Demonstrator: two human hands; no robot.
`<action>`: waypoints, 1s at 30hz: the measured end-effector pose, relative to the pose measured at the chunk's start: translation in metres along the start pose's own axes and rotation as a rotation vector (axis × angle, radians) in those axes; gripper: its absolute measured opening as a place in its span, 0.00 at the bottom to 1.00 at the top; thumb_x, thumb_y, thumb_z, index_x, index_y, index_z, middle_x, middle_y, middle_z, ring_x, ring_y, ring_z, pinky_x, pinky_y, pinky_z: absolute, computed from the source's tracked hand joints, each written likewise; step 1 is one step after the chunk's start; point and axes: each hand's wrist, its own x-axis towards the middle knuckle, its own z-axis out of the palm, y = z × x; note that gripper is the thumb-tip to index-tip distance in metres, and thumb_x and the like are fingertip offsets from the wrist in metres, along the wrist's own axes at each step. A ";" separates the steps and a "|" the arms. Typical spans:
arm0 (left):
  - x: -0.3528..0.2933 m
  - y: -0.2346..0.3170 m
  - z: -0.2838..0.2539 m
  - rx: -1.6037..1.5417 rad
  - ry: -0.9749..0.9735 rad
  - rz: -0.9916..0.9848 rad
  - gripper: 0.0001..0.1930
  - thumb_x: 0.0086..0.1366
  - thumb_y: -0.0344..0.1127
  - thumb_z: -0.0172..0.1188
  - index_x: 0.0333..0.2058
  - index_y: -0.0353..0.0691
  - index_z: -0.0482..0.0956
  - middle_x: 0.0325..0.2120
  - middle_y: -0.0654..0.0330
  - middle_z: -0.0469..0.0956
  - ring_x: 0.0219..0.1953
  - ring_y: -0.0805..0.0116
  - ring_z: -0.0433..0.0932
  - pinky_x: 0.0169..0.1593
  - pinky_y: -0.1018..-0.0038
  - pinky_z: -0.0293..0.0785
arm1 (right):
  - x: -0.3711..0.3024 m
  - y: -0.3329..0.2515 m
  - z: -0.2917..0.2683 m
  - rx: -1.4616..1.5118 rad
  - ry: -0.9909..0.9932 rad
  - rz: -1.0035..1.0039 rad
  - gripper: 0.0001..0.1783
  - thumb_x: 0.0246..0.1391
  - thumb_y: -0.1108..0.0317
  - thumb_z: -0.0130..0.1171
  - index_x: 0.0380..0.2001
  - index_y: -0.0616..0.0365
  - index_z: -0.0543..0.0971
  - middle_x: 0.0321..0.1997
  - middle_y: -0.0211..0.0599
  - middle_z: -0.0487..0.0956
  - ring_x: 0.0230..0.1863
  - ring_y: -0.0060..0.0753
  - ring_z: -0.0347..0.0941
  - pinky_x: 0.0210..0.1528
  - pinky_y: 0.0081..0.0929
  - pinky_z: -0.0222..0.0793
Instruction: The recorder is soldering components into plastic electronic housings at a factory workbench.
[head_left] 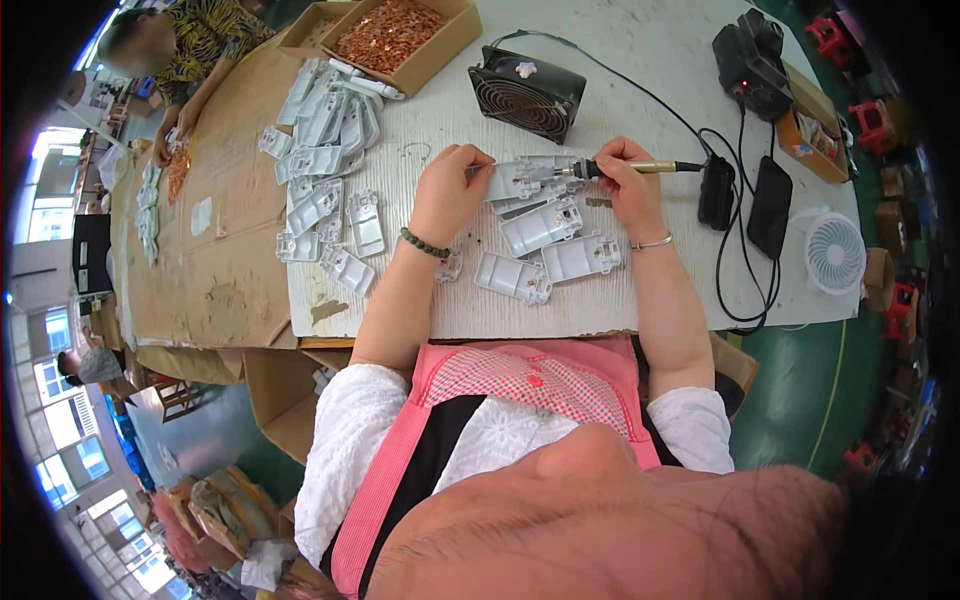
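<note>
My right hand [634, 192] is closed round a soldering iron [656, 167], whose tip points left over a white plastic casing [514, 183]. At that casing's left edge, my left hand [448, 196] has its fingers pinched together; whatever sits between them is too small to make out. Just below the hands lie more white casings [541, 227], open side up, with small metal parts inside some of them. Further left, a loose heap of similar casings [330, 120] spreads down the table.
A black fan [528, 92] stands beyond my hands. Behind the heap is a cardboard box [440, 45] of small copper-coloured parts. A black soldering station [752, 68], cables and a small white fan [834, 252] occupy the right side. At far left, another person's hand [163, 150] touches copper-coloured parts on cardboard.
</note>
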 end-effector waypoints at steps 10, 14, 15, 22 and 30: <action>0.001 0.001 0.000 0.001 -0.002 0.008 0.05 0.54 0.28 0.56 0.30 0.34 0.76 0.28 0.54 0.74 0.29 0.63 0.75 0.32 0.74 0.70 | 0.000 -0.004 0.001 -0.030 -0.015 0.020 0.04 0.44 0.70 0.55 0.20 0.57 0.72 0.17 0.23 0.68 0.18 0.12 0.59 0.19 0.11 0.53; 0.003 -0.002 0.000 -0.001 0.032 0.083 0.04 0.53 0.28 0.55 0.29 0.36 0.75 0.27 0.53 0.73 0.29 0.57 0.74 0.33 0.70 0.70 | 0.002 -0.001 -0.001 -0.064 -0.051 0.016 0.04 0.45 0.70 0.55 0.21 0.57 0.72 0.17 0.22 0.68 0.18 0.12 0.59 0.19 0.11 0.54; 0.001 -0.002 0.001 0.006 0.021 0.065 0.04 0.53 0.28 0.55 0.29 0.36 0.75 0.27 0.53 0.73 0.29 0.56 0.74 0.33 0.70 0.70 | 0.000 -0.001 -0.001 -0.076 -0.064 0.016 0.04 0.45 0.70 0.54 0.21 0.57 0.72 0.17 0.22 0.68 0.18 0.12 0.59 0.19 0.12 0.54; 0.002 -0.003 0.003 0.012 0.037 0.107 0.04 0.53 0.28 0.55 0.28 0.36 0.75 0.26 0.53 0.73 0.29 0.57 0.75 0.34 0.71 0.71 | 0.000 -0.003 0.003 0.071 -0.007 0.029 0.03 0.44 0.70 0.54 0.22 0.55 0.72 0.19 0.24 0.69 0.19 0.13 0.61 0.20 0.12 0.57; -0.007 0.011 -0.013 0.092 -0.178 0.184 0.15 0.53 0.31 0.56 0.41 0.39 0.74 0.36 0.52 0.75 0.42 0.54 0.71 0.44 0.68 0.67 | 0.008 0.002 -0.003 0.280 0.034 -0.030 0.02 0.44 0.70 0.56 0.22 0.55 0.73 0.19 0.25 0.71 0.19 0.14 0.63 0.20 0.12 0.56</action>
